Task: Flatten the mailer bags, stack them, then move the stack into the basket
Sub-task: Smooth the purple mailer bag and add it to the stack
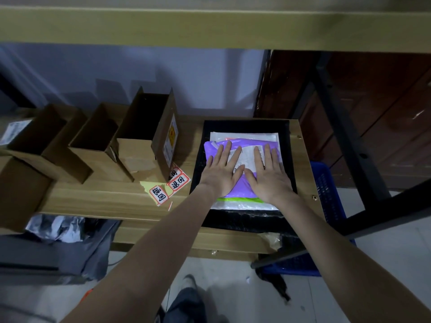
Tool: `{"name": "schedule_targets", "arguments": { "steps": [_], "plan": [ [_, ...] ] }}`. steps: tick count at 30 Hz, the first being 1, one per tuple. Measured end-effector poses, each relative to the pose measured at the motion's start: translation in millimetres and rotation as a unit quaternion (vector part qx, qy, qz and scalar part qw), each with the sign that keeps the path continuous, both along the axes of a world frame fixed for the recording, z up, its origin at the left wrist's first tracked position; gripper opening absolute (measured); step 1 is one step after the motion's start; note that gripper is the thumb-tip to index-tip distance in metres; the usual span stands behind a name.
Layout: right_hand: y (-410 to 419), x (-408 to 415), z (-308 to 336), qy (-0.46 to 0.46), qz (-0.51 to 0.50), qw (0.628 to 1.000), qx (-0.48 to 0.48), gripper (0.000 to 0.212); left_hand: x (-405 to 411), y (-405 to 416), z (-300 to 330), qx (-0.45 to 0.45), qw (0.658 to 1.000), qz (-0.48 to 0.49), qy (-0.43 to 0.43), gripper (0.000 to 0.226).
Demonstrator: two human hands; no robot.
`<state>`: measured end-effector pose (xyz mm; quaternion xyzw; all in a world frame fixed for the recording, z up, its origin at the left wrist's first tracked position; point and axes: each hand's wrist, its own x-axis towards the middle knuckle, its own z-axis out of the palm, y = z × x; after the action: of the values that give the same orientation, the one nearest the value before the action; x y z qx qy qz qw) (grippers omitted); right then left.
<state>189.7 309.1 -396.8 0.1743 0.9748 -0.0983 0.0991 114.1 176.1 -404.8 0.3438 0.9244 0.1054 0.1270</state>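
Both palms lie flat with fingers straight and spread: our left hand (221, 170) presses the left half of the purple mailer (242, 183), our right hand (270, 173) the right half, thumbs almost meeting over its white label (242, 155). Neither hand curls round anything.

The purple mailer tops a stack: under it shows a green edge (240, 199), then a white mailer (245, 136), then a large black mailer (242, 220) lying on the table (105, 201) and overhanging its front edge.

What could go wrong, in our judgement: the films look slick, so pressing outward could slide the purple mailer off square, and trapped air may puff it up again once we let go. Because the black mailer hangs past the front edge, a pull toward us could drag the whole stack off. Lifting with flat hands alone would likely let the layers fan apart; we will need a grip under the bottom one.

Left of the stack, three open cartons (93, 141) stand in a row, the tallest just beside it. Loose red-and-white stickers (170, 183) lie between that carton and the stack. Below and left of the stack, crumpled grey bags (65, 243) sit under the table. Right of the stack and lower, the blue basket (326, 194) rests on the floor behind a black frame bar (349, 224), which crosses the path down to it; the shelf (210, 26) overhead limits how high we can lift.
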Motion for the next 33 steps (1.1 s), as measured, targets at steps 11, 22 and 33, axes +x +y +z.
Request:
{"name": "schedule_targets", "arguments": {
  "steps": [11, 22, 33],
  "plan": [
    [5, 6, 43, 0.05, -0.021, 0.996, -0.077, 0.066, -5, -19, 45, -0.066, 0.991, -0.088, 0.072, 0.059],
    [-21, 50, 148, 0.125, 0.069, 0.989, -0.026, 0.067, 18, -91, 130, -0.005, 0.982, -0.107, 0.158, 0.065],
    [-91, 125, 277, 0.22, 0.177, 0.959, 0.009, 0.038, 95, -182, 264, 0.101, 0.958, -0.177, 0.203, 0.069]
  ]
}}
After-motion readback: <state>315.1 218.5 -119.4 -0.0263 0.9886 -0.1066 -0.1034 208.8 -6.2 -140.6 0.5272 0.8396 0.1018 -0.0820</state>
